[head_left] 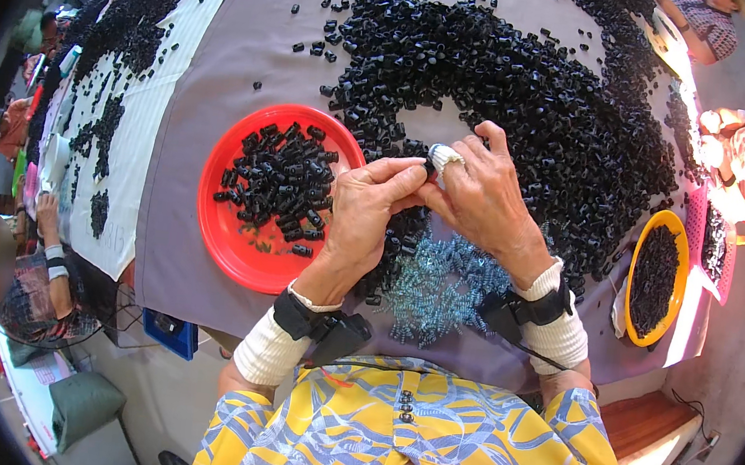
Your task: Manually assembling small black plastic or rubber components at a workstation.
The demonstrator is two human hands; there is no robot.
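My left hand (364,213) is closed, its thumb and fingers pinching a small black plastic part (430,170), mostly hidden by the fingertips. From the other side my right hand (496,200) meets it, closed, with white tape (445,157) wrapped around one finger. Beneath the hands lies a heap of small bluish metal coil springs (435,284). A large pile of loose black plastic parts (530,113) spreads beyond and to the right. Beside my left hand, a red plastic tray (211,232) holds many black pieces.
A yellow oval bowl (679,281) with dark small pieces stands on the right, near a pink basket (725,277). Another table (126,229) with black parts runs along the left. Other people sit at the left and right, including one person's hand (47,218).
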